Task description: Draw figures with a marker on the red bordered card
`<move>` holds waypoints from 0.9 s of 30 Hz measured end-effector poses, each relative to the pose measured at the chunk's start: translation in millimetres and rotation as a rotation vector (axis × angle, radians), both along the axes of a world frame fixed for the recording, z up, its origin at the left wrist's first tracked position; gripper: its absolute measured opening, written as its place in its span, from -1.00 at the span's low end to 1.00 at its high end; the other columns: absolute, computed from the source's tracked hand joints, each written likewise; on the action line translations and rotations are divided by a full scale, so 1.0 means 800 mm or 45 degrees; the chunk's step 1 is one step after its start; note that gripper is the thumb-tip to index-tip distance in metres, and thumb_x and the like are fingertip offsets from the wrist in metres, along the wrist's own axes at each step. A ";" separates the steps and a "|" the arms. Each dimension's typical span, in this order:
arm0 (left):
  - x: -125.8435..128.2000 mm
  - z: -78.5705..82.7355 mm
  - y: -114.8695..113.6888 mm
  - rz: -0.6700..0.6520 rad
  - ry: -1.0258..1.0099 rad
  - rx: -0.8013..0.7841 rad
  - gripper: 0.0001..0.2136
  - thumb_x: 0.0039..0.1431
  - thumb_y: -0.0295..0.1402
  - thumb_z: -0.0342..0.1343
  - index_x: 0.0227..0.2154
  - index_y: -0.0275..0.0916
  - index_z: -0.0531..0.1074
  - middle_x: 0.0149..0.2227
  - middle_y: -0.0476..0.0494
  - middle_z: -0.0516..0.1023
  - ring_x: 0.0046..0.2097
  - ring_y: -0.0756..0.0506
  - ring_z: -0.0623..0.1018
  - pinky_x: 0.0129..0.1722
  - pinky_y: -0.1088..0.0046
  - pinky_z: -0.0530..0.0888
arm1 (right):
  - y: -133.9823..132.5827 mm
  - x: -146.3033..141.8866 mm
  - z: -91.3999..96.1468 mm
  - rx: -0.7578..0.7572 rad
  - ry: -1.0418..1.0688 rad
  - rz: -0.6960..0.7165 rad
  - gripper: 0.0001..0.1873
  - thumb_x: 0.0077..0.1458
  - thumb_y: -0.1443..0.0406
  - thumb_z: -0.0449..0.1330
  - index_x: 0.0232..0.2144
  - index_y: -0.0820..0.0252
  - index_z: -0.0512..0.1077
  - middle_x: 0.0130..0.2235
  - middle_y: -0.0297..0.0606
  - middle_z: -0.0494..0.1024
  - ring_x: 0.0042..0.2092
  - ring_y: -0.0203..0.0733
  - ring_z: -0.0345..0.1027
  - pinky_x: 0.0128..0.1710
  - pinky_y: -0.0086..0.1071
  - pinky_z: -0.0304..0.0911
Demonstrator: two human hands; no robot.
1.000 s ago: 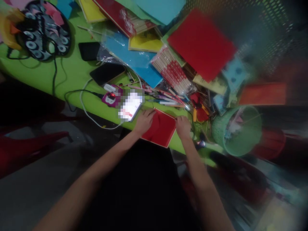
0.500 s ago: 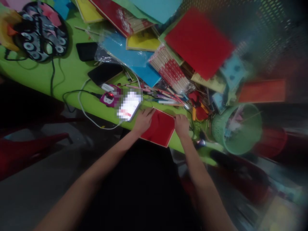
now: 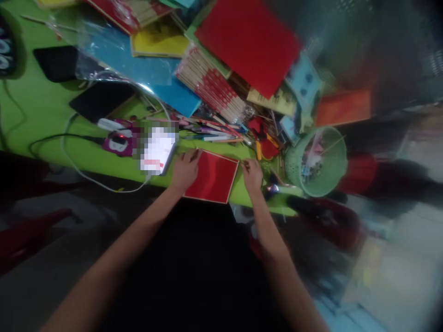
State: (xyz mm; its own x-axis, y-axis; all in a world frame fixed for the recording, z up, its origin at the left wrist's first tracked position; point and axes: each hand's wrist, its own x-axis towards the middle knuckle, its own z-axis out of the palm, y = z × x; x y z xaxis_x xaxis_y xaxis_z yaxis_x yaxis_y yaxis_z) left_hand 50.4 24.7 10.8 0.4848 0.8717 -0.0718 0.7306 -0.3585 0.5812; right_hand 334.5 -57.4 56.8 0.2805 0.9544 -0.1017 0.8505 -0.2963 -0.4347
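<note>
A red rectangular card (image 3: 215,179) with thin pale strips along its edges lies at the table's front edge, its lower part reaching over my lap. My left hand (image 3: 186,171) grips the card's upper left side, fingers bent over it. Just off the upper right corner is my right hand (image 3: 253,174), fingers curled together in a pinch. Whatever sits between those fingertips is too small and blurred to name. To the left of my left hand stands a lit phone (image 3: 157,150) with a white cable plugged in.
Pens and sticks (image 3: 214,131) lie behind the card, near orange-handled pliers (image 3: 268,146). A green basket (image 3: 316,161) stands at the right. Farther back are a large red sheet (image 3: 249,44), bundled sticks (image 3: 211,85), blue sheets (image 3: 183,97) and dark phones (image 3: 102,99).
My right hand has come off the card's right edge and now sits a little to its right. My left hand stays on the card. The whole view has shifted rightward.
</note>
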 end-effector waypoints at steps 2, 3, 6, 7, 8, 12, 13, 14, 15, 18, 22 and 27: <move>0.000 -0.001 0.000 -0.001 -0.003 0.001 -0.43 0.36 -0.46 -0.08 0.41 -0.20 0.31 0.29 -0.43 0.46 0.24 -0.40 0.50 0.23 -0.11 0.44 | -0.016 0.006 -0.002 0.028 0.079 -0.122 -0.76 0.42 0.25 0.09 -0.08 0.14 0.55 -0.07 -0.11 0.61 -0.06 -0.05 0.48 0.00 -0.23 0.39; 0.000 -0.001 0.000 -0.001 -0.002 0.003 -0.44 0.36 -0.46 -0.08 0.41 -0.20 0.31 0.29 -0.43 0.46 0.25 -0.40 0.50 0.23 -0.11 0.44 | -0.022 0.007 -0.003 0.037 0.113 -0.169 -0.77 0.40 0.25 0.10 -0.09 0.14 0.55 -0.08 -0.12 0.62 -0.07 -0.07 0.49 -0.01 -0.24 0.39; 0.000 -0.001 -0.001 0.011 0.008 0.008 -0.43 0.35 -0.46 -0.06 0.40 -0.20 0.32 0.29 -0.44 0.46 0.27 -0.42 0.49 0.23 -0.14 0.43 | -0.030 0.003 -0.007 0.035 0.142 -0.211 -0.79 0.38 0.25 0.12 -0.11 0.11 0.56 -0.10 -0.17 0.63 -0.09 -0.10 0.50 -0.01 -0.25 0.40; 0.000 -0.001 -0.001 0.017 0.012 0.011 -0.43 0.34 -0.46 -0.06 0.40 -0.20 0.33 0.28 -0.44 0.47 0.27 -0.43 0.48 0.24 -0.15 0.43 | -0.029 0.000 -0.008 0.033 0.142 -0.206 -0.80 0.37 0.26 0.13 -0.11 0.10 0.56 -0.10 -0.18 0.63 -0.09 -0.10 0.50 -0.01 -0.25 0.40; 0.001 -0.001 -0.001 0.021 0.015 0.014 -0.43 0.34 -0.46 -0.06 0.40 -0.20 0.33 0.28 -0.44 0.47 0.28 -0.44 0.48 0.24 -0.15 0.42 | -0.026 -0.003 -0.009 0.030 0.140 -0.198 -0.81 0.36 0.26 0.15 -0.11 0.09 0.56 -0.10 -0.18 0.63 -0.08 -0.10 0.50 0.01 -0.25 0.40; 0.000 0.000 0.000 0.022 0.026 0.023 -0.44 0.34 -0.44 -0.05 0.39 -0.21 0.35 0.27 -0.44 0.48 0.28 -0.44 0.48 0.24 -0.13 0.42 | -0.009 -0.016 -0.012 0.015 0.159 -0.158 -0.81 0.36 0.28 0.15 -0.10 0.07 0.57 -0.08 -0.17 0.62 -0.04 -0.08 0.49 0.05 -0.23 0.39; 0.000 0.001 0.000 0.021 0.029 0.026 -0.44 0.34 -0.44 -0.04 0.38 -0.21 0.36 0.27 -0.43 0.48 0.27 -0.43 0.49 0.24 -0.12 0.43 | -0.005 -0.018 -0.013 0.018 0.171 -0.152 -0.81 0.36 0.28 0.15 -0.10 0.07 0.57 -0.08 -0.17 0.62 -0.03 -0.08 0.48 0.05 -0.23 0.40; 0.000 0.002 0.000 0.022 0.032 0.030 -0.45 0.34 -0.44 -0.03 0.38 -0.20 0.36 0.27 -0.43 0.49 0.26 -0.42 0.50 0.24 -0.10 0.43 | -0.003 -0.020 -0.013 0.024 0.184 -0.147 -0.80 0.36 0.28 0.14 -0.10 0.07 0.56 -0.08 -0.17 0.61 -0.03 -0.08 0.48 0.05 -0.23 0.40; 0.000 0.003 0.001 0.024 0.035 0.035 -0.45 0.34 -0.44 -0.03 0.37 -0.20 0.37 0.26 -0.42 0.50 0.25 -0.41 0.51 0.23 -0.09 0.44 | -0.002 -0.020 -0.012 0.034 0.197 -0.150 -0.80 0.36 0.28 0.14 -0.09 0.07 0.56 -0.07 -0.17 0.61 -0.03 -0.09 0.48 0.05 -0.23 0.40; 0.002 0.010 0.005 0.045 0.041 0.057 -0.51 0.39 -0.42 -0.06 0.33 -0.18 0.42 0.24 -0.38 0.52 0.19 -0.34 0.55 0.17 0.02 0.48 | -0.017 -0.013 -0.004 0.084 0.249 -0.236 -0.80 0.31 0.26 0.18 -0.08 0.08 0.56 -0.07 -0.17 0.61 -0.09 -0.11 0.48 0.03 -0.23 0.40; 0.010 0.020 0.017 0.063 0.045 0.082 -0.59 0.43 -0.34 -0.03 0.24 -0.13 0.49 0.18 -0.35 0.55 0.10 -0.34 0.57 0.06 0.03 0.50 | -0.074 0.014 0.013 0.231 0.366 -0.693 -0.80 0.17 0.20 0.26 -0.16 0.10 0.56 -0.11 -0.19 0.60 -0.10 -0.11 0.46 0.02 -0.23 0.40; 0.027 0.025 0.040 -0.085 0.095 0.108 -0.72 0.42 -0.30 0.02 0.02 -0.11 0.59 0.13 -0.31 0.57 0.11 -0.37 0.53 0.11 -0.04 0.43 | -0.159 0.049 0.022 0.353 0.283 -1.121 -0.67 0.12 0.07 0.20 -0.16 0.17 0.45 -0.12 -0.14 0.54 -0.13 -0.11 0.40 0.03 -0.17 0.36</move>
State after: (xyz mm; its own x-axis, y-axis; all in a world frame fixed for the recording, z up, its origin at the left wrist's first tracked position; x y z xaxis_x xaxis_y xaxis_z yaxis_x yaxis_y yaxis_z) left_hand 72.2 56.8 30.7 0.5378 0.8423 -0.0371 0.7436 -0.4531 0.4918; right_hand 373.7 -184.5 74.5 0.9125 0.4070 -0.0407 0.2598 -0.6535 -0.7110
